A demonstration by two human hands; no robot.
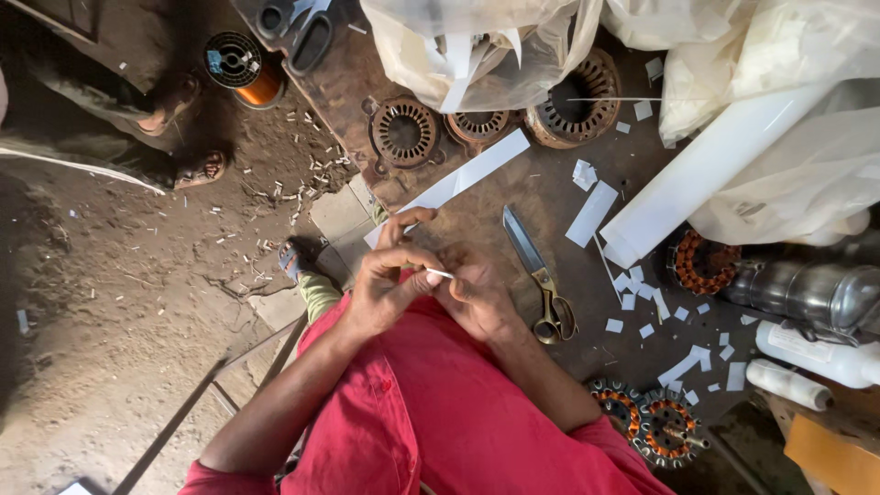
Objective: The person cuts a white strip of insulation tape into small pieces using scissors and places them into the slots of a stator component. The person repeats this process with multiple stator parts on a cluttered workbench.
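Note:
My left hand [390, 280] and my right hand [477, 293] meet in front of my red shirt, at the near edge of a brown workbench [541, 197]. Together they pinch a small white paper strip [440, 273], folded or creased between the fingertips. A longer white paper strip [467, 174] lies on the bench just beyond my hands. Scissors with brass-coloured handles [541, 280] rest on the bench right of my right hand, blades pointing away.
Rusty stator cores [403, 133] and plastic bags [477, 46] sit at the back. A white paper roll [706, 170], paper scraps [642, 293], wound copper stators [651, 417] and a metal cylinder [807, 289] lie right. A copper wire spool [243, 69] and another person's sandalled feet [183, 128] are on the dirt floor left.

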